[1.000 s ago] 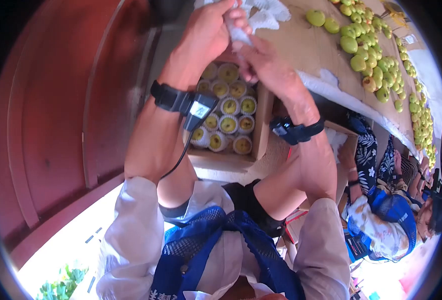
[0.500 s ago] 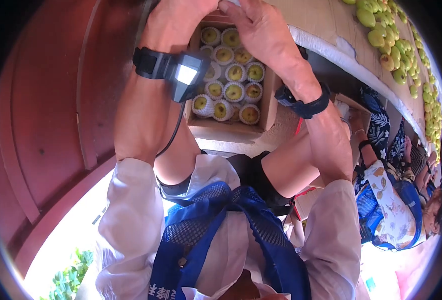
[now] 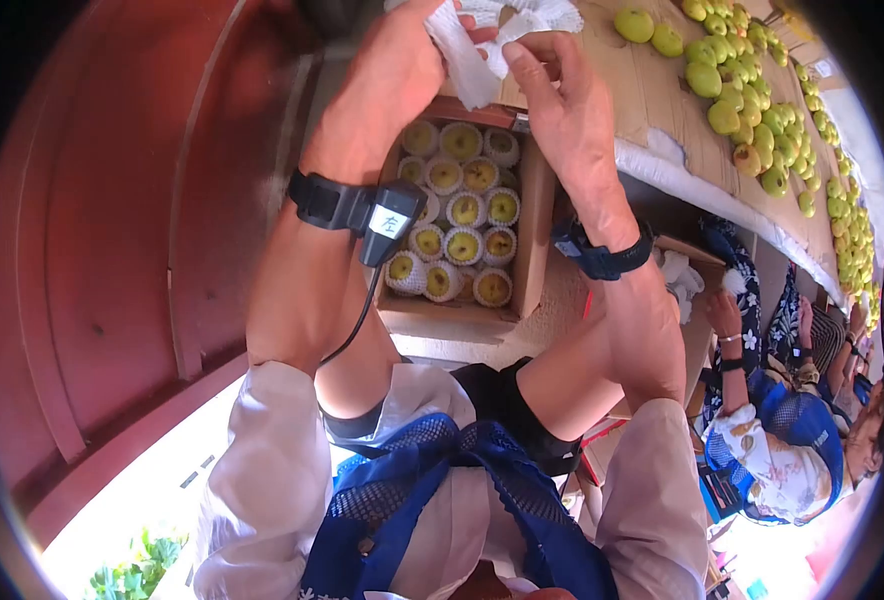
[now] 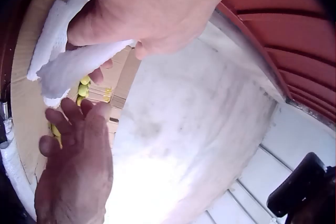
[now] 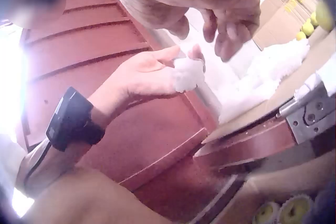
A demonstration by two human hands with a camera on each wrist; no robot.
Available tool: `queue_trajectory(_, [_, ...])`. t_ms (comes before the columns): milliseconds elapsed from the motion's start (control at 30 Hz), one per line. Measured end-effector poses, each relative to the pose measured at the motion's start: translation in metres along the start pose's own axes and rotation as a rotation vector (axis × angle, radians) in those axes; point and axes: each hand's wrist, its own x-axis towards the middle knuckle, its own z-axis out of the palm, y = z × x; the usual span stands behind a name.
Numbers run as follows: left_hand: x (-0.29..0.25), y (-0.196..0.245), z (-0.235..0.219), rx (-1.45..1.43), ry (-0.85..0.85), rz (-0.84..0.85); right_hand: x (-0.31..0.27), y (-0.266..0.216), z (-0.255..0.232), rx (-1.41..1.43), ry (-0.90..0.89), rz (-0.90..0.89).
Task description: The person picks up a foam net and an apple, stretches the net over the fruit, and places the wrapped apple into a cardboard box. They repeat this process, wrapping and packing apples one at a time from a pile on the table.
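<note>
My left hand (image 3: 397, 75) pinches a white foam net sleeve (image 3: 464, 62) above the far end of an open carton (image 3: 527, 230). That sleeve (image 4: 79, 69) hangs flattened from the fingers in the left wrist view, and shows as a small white piece (image 5: 188, 75) in the right wrist view. Just to its right is my right hand (image 3: 574, 115), held apart from the sleeve, its fingers loosely bent and nothing in them. Inside the carton, yellow-green apples (image 3: 464, 208) sit in rows, each in a white foam net. More foam nets (image 3: 547, 14) lie on the cardboard-covered table beyond.
Many loose green apples (image 3: 747, 110) spread over the cardboard-covered table (image 3: 642, 95) at the right. A red panelled wall (image 3: 92, 220) stands close on the left. Another person (image 3: 772, 440) works at the right beside a second carton (image 3: 697, 260) holding white foam.
Both hands were together on a white foam piece one second ago. Now the right hand has drawn away to the right, while the left keeps the sleeve. The head view dipped and came back.
</note>
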Motion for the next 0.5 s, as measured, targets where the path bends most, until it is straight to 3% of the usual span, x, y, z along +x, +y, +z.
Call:
queue_trajectory(67, [-0.002, -0.001, 0.004, 0.002, 0.041, -0.116, -0.001, -0.003, 0.005, 0.011, -0.006, -0.024])
queue_trajectory(167, [-0.013, -0.004, 0.01, 0.074, 0.121, -0.086, -0.006, 0.004, 0.011, -0.017, -0.015, -0.01])
queue_trajectory(233, [-0.008, -0.009, -0.001, 0.106, 0.019, -0.082, -0.004, 0.009, 0.009, -0.09, -0.048, 0.025])
queue_trajectory(367, [-0.015, -0.008, 0.002, 0.217, -0.067, -0.089, 0.0, 0.003, -0.005, 0.162, -0.128, 0.225])
queue_trajectory(500, [-0.012, -0.01, -0.006, 0.234, -0.087, -0.061, 0.002, 0.001, -0.009, 0.341, -0.085, 0.28])
